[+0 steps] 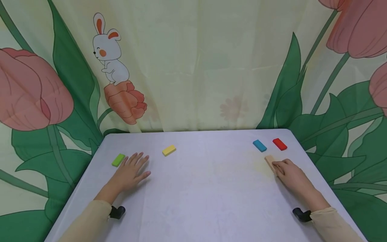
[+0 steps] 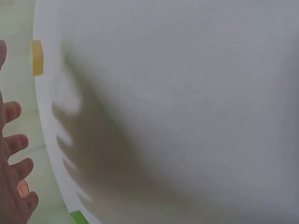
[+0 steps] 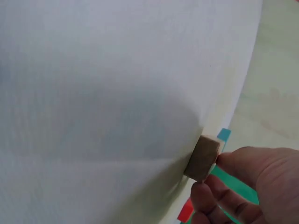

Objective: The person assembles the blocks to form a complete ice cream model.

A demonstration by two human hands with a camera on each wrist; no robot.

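Note:
On the right side of the white table, my right hand (image 1: 290,174) pinches a plain wooden block (image 1: 271,164) between thumb and fingers. The right wrist view shows the end of this wooden block (image 3: 202,158) at the fingertips. Just beyond it lie a blue block (image 1: 259,146) and a red block (image 1: 280,144). My left hand (image 1: 130,173) is spread over the table at the left, fingers extended and holding nothing. Close to its fingertips lies a green block (image 1: 118,160), partly beside the hand. A yellow block (image 1: 169,150) lies farther back, right of that hand.
The white table (image 1: 205,195) ends at a back edge against a curtain (image 1: 196,67) printed with tulips and a rabbit. A black wrist camera (image 1: 117,212) sits at the left cuff, another black camera (image 1: 301,215) at the right cuff.

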